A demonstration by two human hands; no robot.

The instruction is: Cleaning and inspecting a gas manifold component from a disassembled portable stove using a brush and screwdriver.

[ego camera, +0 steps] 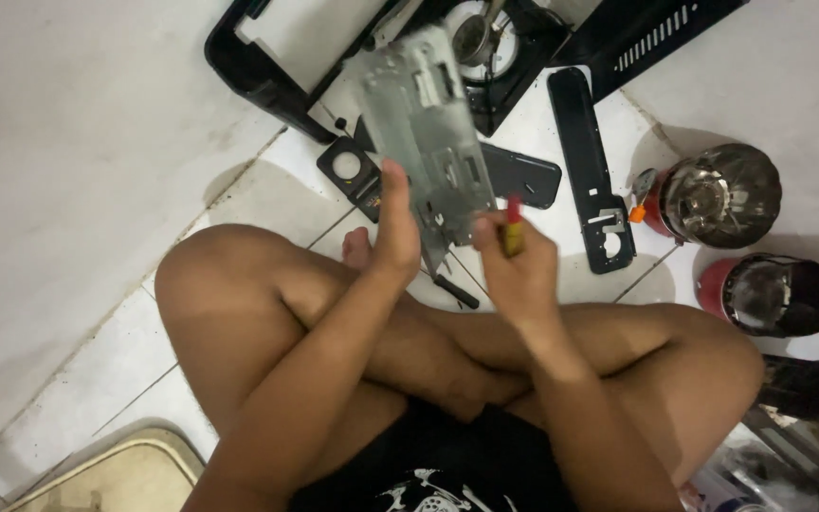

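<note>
My left hand point(395, 228) grips the lower edge of a grey metal plate point(424, 114) with slots and tabs, held up tilted above my crossed legs. My right hand point(514, 261) is closed around a screwdriver with a red and yellow handle point(513, 226), right beside the plate's lower right corner. I cannot see the tool's tip. A second dark tool point(454, 290) lies on the floor tile just beyond my legs.
Black stove parts lie on the white tiles: a frame point(267, 81), a burner unit point(490, 47), a long strip point(588, 161), a vented panel point(656, 33). Two red gas canisters point(713, 194) point(770, 294) stand at right. White wall at left.
</note>
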